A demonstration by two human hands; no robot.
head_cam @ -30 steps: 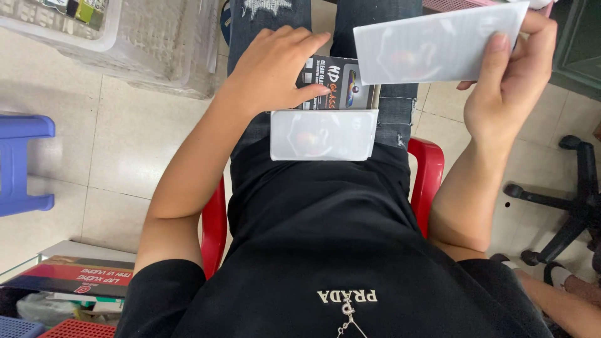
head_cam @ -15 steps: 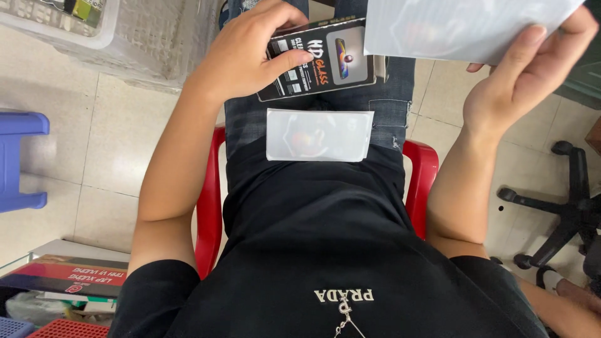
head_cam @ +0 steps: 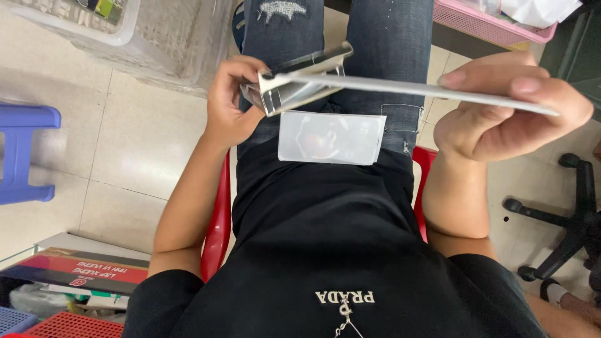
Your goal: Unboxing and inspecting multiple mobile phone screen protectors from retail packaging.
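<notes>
Tiled floor [head_cam: 144, 156], pale, under the whole scene. Clear plastic storage bin [head_cam: 156, 44], upper left, standing on the floor. Seated person in a black shirt [head_cam: 325, 250] and blue jeans [head_cam: 388, 44], viewed from above, on a red plastic chair [head_cam: 219, 225] whose edges show at both hips. Blue plastic stool [head_cam: 25, 150], far left, well apart from the chair. Black office-chair base [head_cam: 563, 219] with castors, far right. Pink basket [head_cam: 494, 22], top right, holding white material. Red and dark flat carton [head_cam: 75, 269], lower left, lying over other boxes; a red mesh tray [head_cam: 69, 325] just below it. Right hand [head_cam: 501, 119]: holds a flat white sleeve [head_cam: 413, 87], seen almost edge-on, stretching from this hand across to the left hand; thumb on top, fingers [head_cam: 557, 103] curled beneath, clamped on the sleeve's right end. Left hand [head_cam: 231, 106]: fingers closed around a slim dark retail box [head_cam: 300, 78] with a silvery edge, held above the thighs; the box's near end meets the sleeve's left end, though whether it sits inside the sleeve cannot be told. Frosted translucent pouch [head_cam: 332, 138], rectangular, lying flat on the lap at the waist, just below the box and sleeve, touched by neither hand.
</notes>
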